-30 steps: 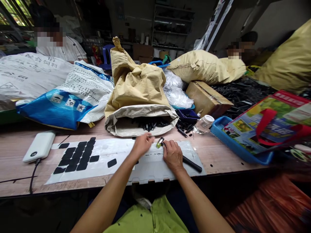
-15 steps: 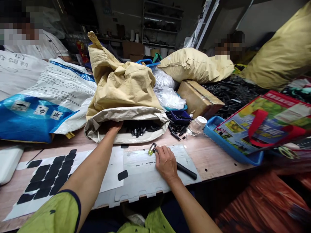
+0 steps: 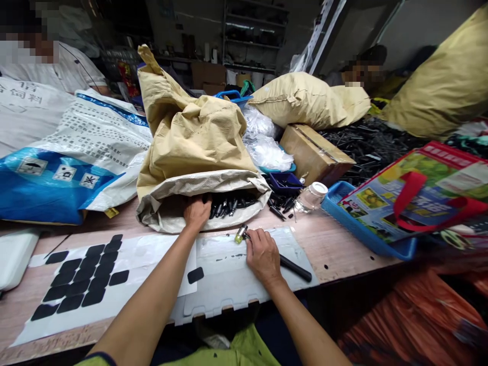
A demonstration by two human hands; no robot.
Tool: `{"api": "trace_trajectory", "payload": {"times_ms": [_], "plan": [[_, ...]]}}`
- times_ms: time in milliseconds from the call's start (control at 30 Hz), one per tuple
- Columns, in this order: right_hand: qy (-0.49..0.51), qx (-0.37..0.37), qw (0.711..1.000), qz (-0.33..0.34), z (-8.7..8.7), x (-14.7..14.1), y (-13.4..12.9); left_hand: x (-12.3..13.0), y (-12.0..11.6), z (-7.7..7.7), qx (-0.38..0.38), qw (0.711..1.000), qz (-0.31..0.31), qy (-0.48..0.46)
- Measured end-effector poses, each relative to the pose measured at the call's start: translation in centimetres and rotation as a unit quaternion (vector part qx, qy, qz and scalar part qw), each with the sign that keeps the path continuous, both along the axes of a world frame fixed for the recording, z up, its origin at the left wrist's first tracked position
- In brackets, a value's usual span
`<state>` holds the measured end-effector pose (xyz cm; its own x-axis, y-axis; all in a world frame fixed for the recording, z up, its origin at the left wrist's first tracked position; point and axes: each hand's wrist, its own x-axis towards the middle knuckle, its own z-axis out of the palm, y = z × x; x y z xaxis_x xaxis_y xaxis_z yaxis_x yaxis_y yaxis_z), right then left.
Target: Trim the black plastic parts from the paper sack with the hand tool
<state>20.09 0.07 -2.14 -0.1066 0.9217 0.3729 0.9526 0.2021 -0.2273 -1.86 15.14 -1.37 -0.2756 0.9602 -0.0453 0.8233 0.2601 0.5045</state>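
My left hand [image 3: 197, 211] is inside the mouth of a tan cloth sack [image 3: 194, 132], at its left side. Its fingers curl beside a heap of slim black parts with pointed tips [image 3: 229, 206]; what they grip is hidden. My right hand [image 3: 264, 254] is closed around a small hammer [image 3: 295, 268] with a black handle. The hammer's head, silver with a yellow-green end, lies just left of my fingers, over a pale plastic sheet [image 3: 229, 282]. A loose black rounded square [image 3: 195, 275] sits between my arms.
White sheets with black rounded squares [image 3: 78, 274] cover the left of the table. A blue-white bag [image 3: 76, 157] stands behind them. To the right are a plastic cup [image 3: 312, 195], a cardboard box [image 3: 316, 152] and a blue tray [image 3: 366, 239]. Two people are across the table.
My left hand has moved right and toward me within the sack's mouth, and more of it shows. My right hand stays on the hammer. The view has shifted slightly.
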Motion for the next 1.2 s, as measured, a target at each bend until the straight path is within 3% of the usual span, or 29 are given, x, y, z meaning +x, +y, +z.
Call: {"api": "trace_trajectory", "payload": {"times_ms": [167, 367, 433, 533, 667, 900, 1100, 1200], "plan": [[-0.003, -0.003, 1.0, -0.001, 0.0, 0.0, -0.1, 2.0, -2.7, 1.0, 0.01, 0.999, 0.02, -0.025], [-0.002, 0.002, 1.0, 0.002, 0.0, 0.0, 0.0, 1.8, -5.9, 2.3, 0.074, 0.996, 0.04, -0.001], [0.0, 0.002, 1.0, 0.001, 0.0, 0.0, 0.0, 1.4, -8.4, 2.0, 0.13, 0.991, 0.008, 0.029], [0.003, -0.003, 1.0, -0.001, 0.0, 0.0, 0.0, 0.4, -12.8, 1.0, 0.2, 0.976, -0.089, 0.02], [0.002, -0.004, 1.0, 0.001, 0.0, 0.0, 0.0, -1.4, -16.6, -0.3, 0.174, 0.963, -0.204, -0.019], [0.009, 0.008, 1.0, 0.007, 0.0, 0.1, 0.0, -2.6, -16.1, -0.9, 0.105, 0.964, -0.244, -0.037], [0.052, 0.0, 0.998, 0.028, 0.6, 0.8, 0.0, -2.2, -15.5, -0.8, 0.093, 0.971, -0.206, -0.077], [0.123, 0.015, 0.992, 0.017, 1.5, 0.6, -0.6, -1.9, -15.3, -0.7, 0.071, 0.976, -0.189, -0.08]]}}
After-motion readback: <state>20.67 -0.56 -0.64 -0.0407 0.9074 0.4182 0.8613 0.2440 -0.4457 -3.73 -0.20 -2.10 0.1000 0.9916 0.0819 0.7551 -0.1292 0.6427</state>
